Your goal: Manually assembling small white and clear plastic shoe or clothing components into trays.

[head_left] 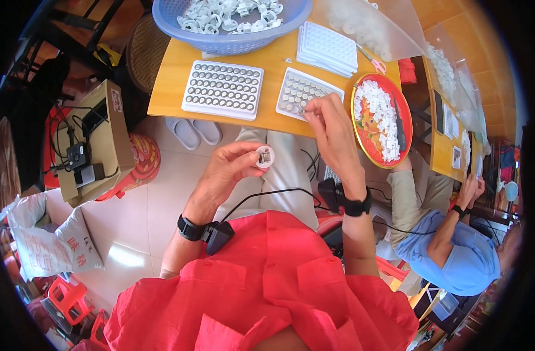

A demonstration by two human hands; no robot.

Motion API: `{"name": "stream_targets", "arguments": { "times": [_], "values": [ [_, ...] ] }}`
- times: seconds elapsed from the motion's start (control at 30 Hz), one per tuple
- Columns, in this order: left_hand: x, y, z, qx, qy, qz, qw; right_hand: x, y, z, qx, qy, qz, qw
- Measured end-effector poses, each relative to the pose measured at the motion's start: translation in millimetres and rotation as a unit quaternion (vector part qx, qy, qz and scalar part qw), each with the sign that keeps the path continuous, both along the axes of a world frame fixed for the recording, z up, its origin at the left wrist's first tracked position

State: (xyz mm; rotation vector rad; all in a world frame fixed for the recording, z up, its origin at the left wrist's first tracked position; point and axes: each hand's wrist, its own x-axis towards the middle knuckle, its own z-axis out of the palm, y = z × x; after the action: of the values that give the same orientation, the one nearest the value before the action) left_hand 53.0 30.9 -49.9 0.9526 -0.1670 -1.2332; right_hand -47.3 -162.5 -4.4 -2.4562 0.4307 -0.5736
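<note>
My left hand (pixel 229 169) holds a small round white plastic part (pixel 264 157) between thumb and fingers, above my lap. My right hand (pixel 332 131) reaches to the near edge of a white tray of button cells (pixel 294 88) on the wooden table (pixel 168 93), fingertips pinched at the tray's cells; whether a cell is between them I cannot tell. A second, fuller tray of button cells (pixel 223 89) lies to the left. A blue basket (pixel 226 41) of white plastic parts stands at the table's far edge.
A stack of empty white trays (pixel 328 48) and a clear bag (pixel 367 26) lie at the back right. A red round tray (pixel 361 126) of white parts sits to the right. A person in a blue shirt (pixel 455 251) works at the right. A cardboard box (pixel 95 146) stands on the floor to the left.
</note>
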Motion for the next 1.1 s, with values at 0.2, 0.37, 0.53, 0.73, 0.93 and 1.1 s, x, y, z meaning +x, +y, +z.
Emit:
{"name": "stream_targets", "arguments": {
  "times": [0.2,0.37,0.53,0.73,0.93,1.1],
  "values": [
    [-3,-5,8,-0.014,0.003,-0.009,1.000,-19,46,10,0.102,0.018,0.070,0.992],
    [-5,-5,8,-0.023,0.003,-0.002,1.000,-20,60,7,0.047,0.014,0.052,0.997],
    [-8,-4,8,-0.035,-0.003,0.012,0.999,-20,67,1,-0.038,-0.006,0.046,0.998],
    [-11,-4,6,-0.019,0.002,0.028,0.999,-24,72,-13,-0.126,-0.079,0.036,0.988],
    [-12,-6,3,0.000,-0.002,0.030,1.000,-25,72,-18,-0.079,-0.080,0.038,0.993],
    [-13,-7,3,0.005,-0.001,0.033,0.999,-23,70,-19,-0.101,-0.091,0.036,0.990]
  ]
}}
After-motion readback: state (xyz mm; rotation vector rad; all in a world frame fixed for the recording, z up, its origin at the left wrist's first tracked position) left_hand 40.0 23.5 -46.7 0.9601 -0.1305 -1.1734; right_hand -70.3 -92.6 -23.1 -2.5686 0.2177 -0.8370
